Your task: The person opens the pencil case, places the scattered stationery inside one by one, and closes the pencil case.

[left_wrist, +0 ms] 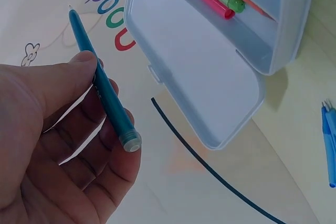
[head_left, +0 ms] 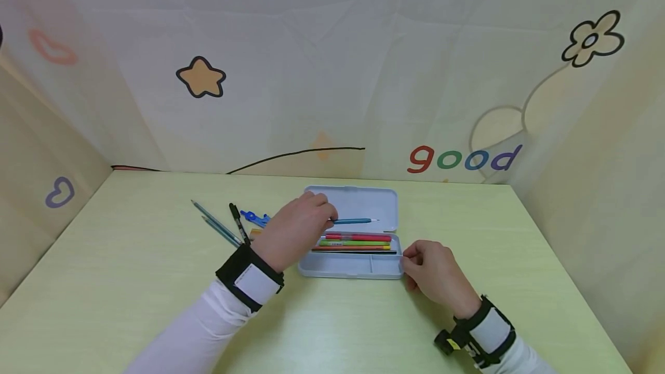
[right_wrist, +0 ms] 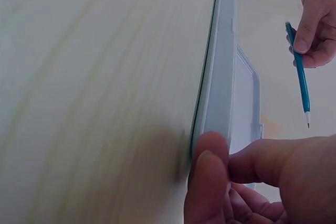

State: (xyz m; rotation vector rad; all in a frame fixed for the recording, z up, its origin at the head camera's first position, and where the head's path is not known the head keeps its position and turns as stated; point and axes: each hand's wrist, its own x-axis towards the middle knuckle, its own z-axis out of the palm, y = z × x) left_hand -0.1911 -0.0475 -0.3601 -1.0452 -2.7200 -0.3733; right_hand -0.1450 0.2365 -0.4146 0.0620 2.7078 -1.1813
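Observation:
My left hand (head_left: 296, 229) holds a teal pen (head_left: 355, 221) between thumb and fingers, raised over the pencil case with its fine tip pointing right. In the left wrist view the pen (left_wrist: 107, 95) shows a clear end plug. The light blue pencil case (head_left: 335, 272) lies open, its lid (head_left: 371, 204) folded back toward the wall. Red (head_left: 366, 237), green and orange pens or pencils lie in its rear compartment, partly hidden by the left hand. My right hand (head_left: 436, 273) pinches the case's right end; the right wrist view shows thumb and fingers on its wall (right_wrist: 218, 103).
Left of the case lie two greenish pencils (head_left: 215, 224), a black marker (head_left: 237, 219) and a blue compass (head_left: 253, 218). The left forearm passes in front of them. A patterned cloth wall (head_left: 312, 74) rises behind the table's back edge.

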